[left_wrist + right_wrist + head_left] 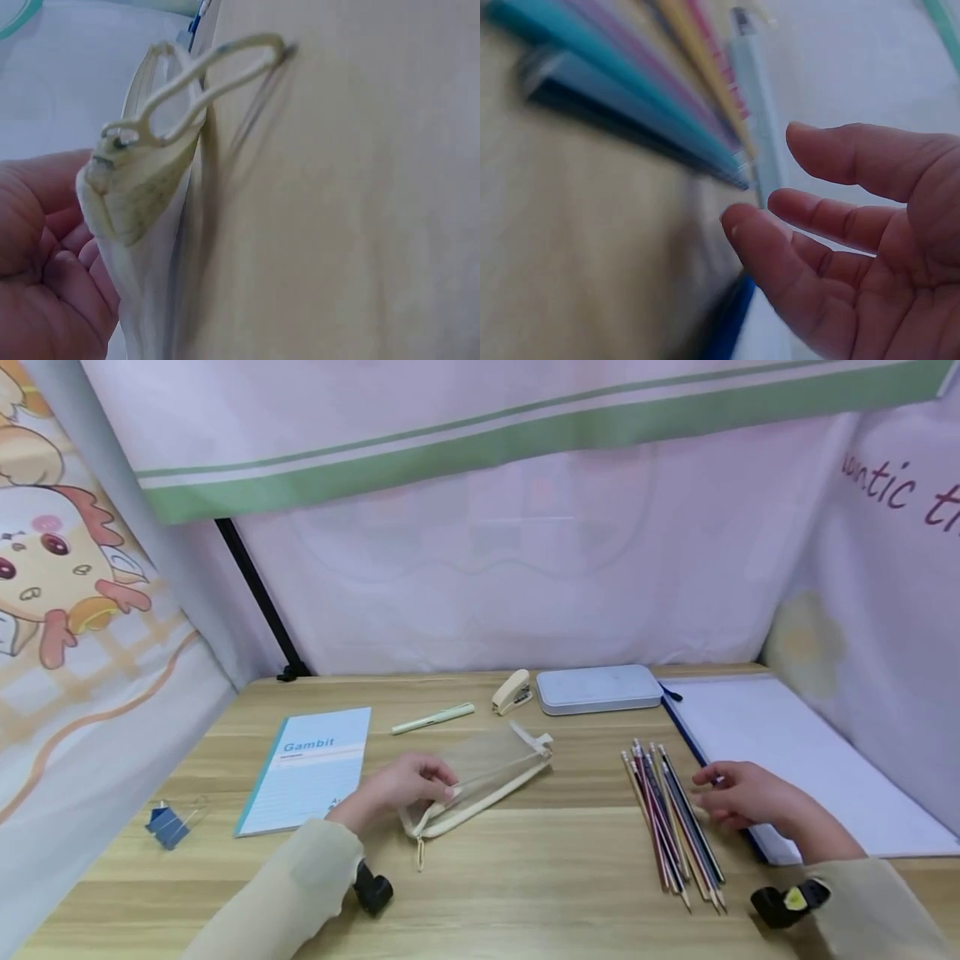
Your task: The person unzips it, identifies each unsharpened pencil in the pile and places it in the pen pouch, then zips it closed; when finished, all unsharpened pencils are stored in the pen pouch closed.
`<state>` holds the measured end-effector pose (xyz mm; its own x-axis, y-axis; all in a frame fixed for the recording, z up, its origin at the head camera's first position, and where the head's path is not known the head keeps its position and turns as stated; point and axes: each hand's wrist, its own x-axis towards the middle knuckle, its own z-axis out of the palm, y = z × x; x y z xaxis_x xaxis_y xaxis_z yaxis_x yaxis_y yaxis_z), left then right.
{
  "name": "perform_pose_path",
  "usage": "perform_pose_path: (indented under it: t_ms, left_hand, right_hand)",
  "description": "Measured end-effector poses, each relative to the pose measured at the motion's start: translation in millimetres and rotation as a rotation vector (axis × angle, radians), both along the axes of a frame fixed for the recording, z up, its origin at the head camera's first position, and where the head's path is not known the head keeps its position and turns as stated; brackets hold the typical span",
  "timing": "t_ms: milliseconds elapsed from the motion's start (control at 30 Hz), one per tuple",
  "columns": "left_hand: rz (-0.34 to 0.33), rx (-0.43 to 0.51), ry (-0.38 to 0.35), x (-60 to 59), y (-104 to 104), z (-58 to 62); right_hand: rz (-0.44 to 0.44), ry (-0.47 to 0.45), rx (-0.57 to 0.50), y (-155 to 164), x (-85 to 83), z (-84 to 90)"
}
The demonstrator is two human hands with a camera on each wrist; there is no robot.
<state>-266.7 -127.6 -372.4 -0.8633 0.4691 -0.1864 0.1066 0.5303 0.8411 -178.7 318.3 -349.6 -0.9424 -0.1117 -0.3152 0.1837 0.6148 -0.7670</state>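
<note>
My left hand [408, 779] pinches the edge of a see-through zip pouch [491, 768] with cream trim. The pouch lies flat and slanted on the table, its zip-pull loop [217, 71] close up in the left wrist view. A bundle of pencils [671, 827] in several colours lies loosely fanned at the right. Just to the right of the bundle hovers my right hand [746, 793], fingers loosely bent and holding nothing. The right wrist view shows a gap between its fingers and the blurred pencils [630, 82].
At the left lie a light blue notebook [311, 768] and dark blue binder clips [168, 828]. Behind the pouch are a pale green pen [433, 718], a cream stapler [513, 692] and a pale flat case [598, 688]. A white board with a blue edge [795, 752] lies at the right.
</note>
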Motion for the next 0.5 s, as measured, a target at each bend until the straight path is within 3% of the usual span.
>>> perform_pose_path:
  t_ms: [333, 500]
  left_hand:
    - [0.213, 0.247, -0.095, 13.8, 4.7, -4.5]
    - [0.3, 0.349, -0.12, 20.6, 8.3, -5.1]
  right_hand:
    - [0.001, 0.001, -0.05, 0.1, -3.5, -17.6]
    - [-0.011, -0.022, 0.121, -9.6, -6.5, -13.6]
